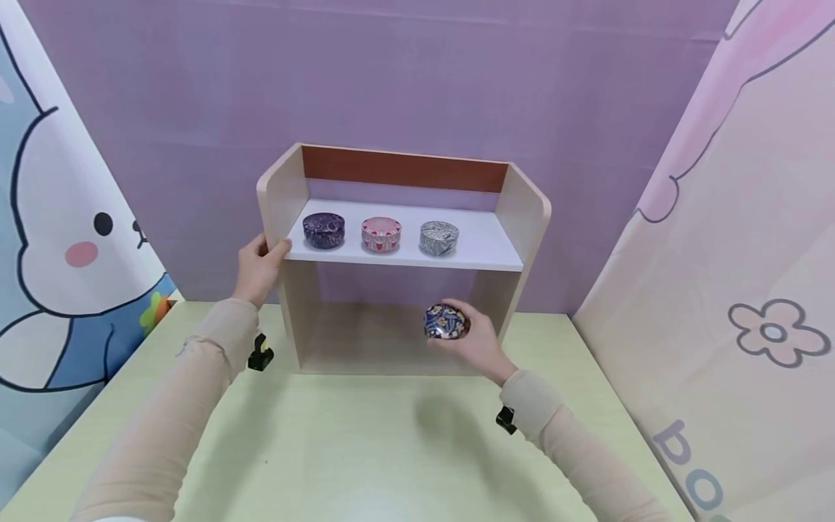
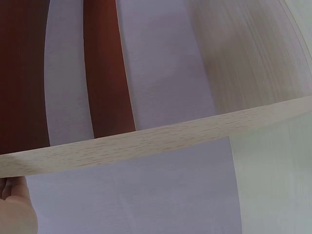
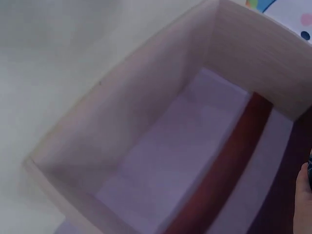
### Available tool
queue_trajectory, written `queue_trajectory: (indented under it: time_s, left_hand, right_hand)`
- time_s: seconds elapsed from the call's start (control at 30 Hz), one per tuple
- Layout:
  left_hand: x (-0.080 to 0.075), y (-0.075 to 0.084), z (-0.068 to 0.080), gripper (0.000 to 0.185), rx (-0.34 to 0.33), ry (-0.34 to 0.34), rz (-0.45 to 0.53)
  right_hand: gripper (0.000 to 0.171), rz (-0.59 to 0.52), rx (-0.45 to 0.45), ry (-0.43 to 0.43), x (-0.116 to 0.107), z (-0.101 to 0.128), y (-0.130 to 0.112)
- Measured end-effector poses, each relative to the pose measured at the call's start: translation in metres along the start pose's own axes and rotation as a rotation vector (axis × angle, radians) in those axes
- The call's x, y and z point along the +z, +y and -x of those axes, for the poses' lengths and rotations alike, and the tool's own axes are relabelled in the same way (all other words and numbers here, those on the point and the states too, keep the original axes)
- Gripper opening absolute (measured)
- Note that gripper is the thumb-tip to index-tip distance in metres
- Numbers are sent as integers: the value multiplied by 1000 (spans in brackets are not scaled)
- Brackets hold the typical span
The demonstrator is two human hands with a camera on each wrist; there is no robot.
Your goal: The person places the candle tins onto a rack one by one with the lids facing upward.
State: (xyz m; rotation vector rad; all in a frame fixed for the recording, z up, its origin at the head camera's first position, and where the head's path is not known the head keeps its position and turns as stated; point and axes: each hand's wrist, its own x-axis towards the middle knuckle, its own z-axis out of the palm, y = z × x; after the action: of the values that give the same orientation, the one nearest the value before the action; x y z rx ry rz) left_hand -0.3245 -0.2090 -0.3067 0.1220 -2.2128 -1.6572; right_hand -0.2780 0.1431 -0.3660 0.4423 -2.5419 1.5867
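A small wooden shelf unit [image 1: 404, 264] with a white upper board stands on the table. Its left side panel is gripped near that board by my left hand [image 1: 257, 268], seen also at the lower left corner of the left wrist view. My right hand [image 1: 479, 341] holds a round blue patterned tin [image 1: 446, 321] in front of the lower compartment; only slivers of both show in the right wrist view. On the upper board stand a dark purple tin [image 1: 323, 230], a red and pink tin [image 1: 381, 235] and a black-and-white patterned tin [image 1: 439, 238], side by side with gaps between.
The pale green table [image 1: 339, 442] extends in front of the shelf. A purple cloth [image 1: 417, 80] hangs behind it. Printed panels flank both sides, a rabbit panel [image 1: 78, 217] at left and a flower panel [image 1: 724, 290] at right.
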Motion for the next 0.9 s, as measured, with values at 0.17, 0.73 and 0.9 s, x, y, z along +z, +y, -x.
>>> queue_trajectory:
  time_s: [0.17, 0.73, 0.9]
  left_hand:
    - [-1, 0, 0, 57, -4, -5, 7]
    - [-4, -2, 2, 58, -4, -14, 8]
    - [-2, 0, 2, 57, 6, -10, 10]
  right_hand:
    - [71, 26, -20, 46, -16, -6, -12]
    - [72, 37, -28, 183, -50, -18, -36]
    - [73, 19, -17, 219, -60, -22, -41]
